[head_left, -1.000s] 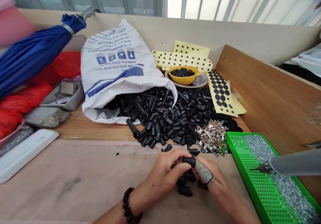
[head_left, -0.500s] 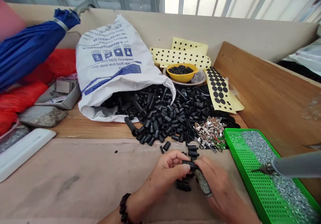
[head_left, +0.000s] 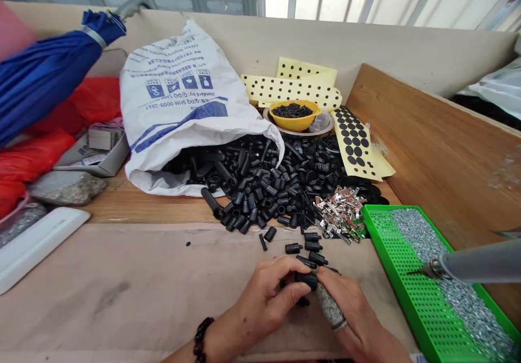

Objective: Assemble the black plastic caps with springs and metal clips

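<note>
A wooden counter (head_left: 108, 207) bears a flat pinkish-brown sheet (head_left: 142, 276) along its near side. At the back, a white woven sack with blue printing (head_left: 183, 89) opens toward a broad heap of black plastic parts (head_left: 264, 192). To the right of the hands, well apart from them, stands a long green perforated plastic tray (head_left: 401, 276), partly filled with small silvery metal pieces (head_left: 468, 314).

The person's left hand (head_left: 264, 295) and right hand (head_left: 350, 303) meet over the sheet, nearer than the heap. A grey speckled sleeve (head_left: 330, 306) covers one right finger. Several loose black ribbed pieces (head_left: 293, 248) lie just beyond the fingers.

Between the hands sits a short black plastic cylinder (head_left: 306, 280), its long axis running roughly left to right. The left thumb and fingers pinch it; the right fingertips meet its right end, though whether they grip cannot be told.
</note>
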### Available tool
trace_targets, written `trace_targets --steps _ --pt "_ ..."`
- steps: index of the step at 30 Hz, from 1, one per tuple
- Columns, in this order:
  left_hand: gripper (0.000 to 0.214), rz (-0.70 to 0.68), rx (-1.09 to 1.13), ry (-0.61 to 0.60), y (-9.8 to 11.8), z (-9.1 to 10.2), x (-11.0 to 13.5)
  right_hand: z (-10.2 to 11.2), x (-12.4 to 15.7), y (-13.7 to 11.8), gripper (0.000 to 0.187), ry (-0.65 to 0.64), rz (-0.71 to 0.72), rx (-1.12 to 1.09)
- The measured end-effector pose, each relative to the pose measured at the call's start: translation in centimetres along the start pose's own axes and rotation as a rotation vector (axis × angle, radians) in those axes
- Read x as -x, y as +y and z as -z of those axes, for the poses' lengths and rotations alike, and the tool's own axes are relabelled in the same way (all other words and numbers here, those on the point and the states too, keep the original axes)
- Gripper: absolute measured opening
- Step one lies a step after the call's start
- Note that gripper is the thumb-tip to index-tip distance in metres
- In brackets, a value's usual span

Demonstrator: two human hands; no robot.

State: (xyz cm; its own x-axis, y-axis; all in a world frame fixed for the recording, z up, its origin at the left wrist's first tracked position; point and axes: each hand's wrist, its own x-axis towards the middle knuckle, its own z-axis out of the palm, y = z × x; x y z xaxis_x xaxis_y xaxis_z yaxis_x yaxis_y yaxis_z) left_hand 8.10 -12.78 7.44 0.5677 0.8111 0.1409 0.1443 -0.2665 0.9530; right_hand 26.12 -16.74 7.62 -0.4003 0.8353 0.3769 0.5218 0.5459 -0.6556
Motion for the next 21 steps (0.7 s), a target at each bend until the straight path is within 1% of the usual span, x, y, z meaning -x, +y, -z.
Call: trace_targets --steps 2,4,7,9,11,13,15,17,19,21 --pt "0.016 -0.046 -0.016 0.001 -0.1 0.2 -0.5 0.3 -0.2 0.2 0.018 -0.034 -0.052 0.008" --pt "0.014 -0.06 -0.029 0.018 -0.1 0.3 -1.2 0.6 -0.4 0.4 0.018 -0.06 -0.101 0.007" --pt "0.01 0.003 -0.03 0.039 -0.2 0.4 -1.9 0.8 -0.7 0.6 0.018 -0.052 -0.156 0.045" --pt "0.009 0.01 -0.041 0.025 -0.3 0.5 -2.0 0.7 -0.8 0.6 0.018 -0.051 -0.182 0.027" --pt "0.009 -0.034 -0.069 0.015 -0.5 0.5 -1.9 0.4 -0.8 0.6 0.018 -0.07 -0.214 -0.057" --pt "0.008 -0.119 -0.105 0.02 -0.6 0.6 -1.9 0.3 -0.9 0.6 0.018 -0.076 -0.252 -0.127" --pt "0.009 -0.209 -0.147 0.025 -0.6 0.6 -2.0 0.2 -1.1 0.6 0.017 -0.071 -0.299 -0.147" --pt "0.01 -0.271 -0.191 0.025 -0.6 0.7 -2.5 0.2 -1.4 0.8 0.018 -0.051 -0.345 -0.159" --pt "0.012 -0.291 -0.237 0.028 -0.5 0.8 -3.1 0.4 -1.7 1.1 0.018 -0.031 -0.384 -0.176" --pt "0.012 -0.286 -0.286 0.033 -0.7 0.7 -3.8 0.7 -1.9 1.7 0.019 -0.04 -0.411 -0.157"
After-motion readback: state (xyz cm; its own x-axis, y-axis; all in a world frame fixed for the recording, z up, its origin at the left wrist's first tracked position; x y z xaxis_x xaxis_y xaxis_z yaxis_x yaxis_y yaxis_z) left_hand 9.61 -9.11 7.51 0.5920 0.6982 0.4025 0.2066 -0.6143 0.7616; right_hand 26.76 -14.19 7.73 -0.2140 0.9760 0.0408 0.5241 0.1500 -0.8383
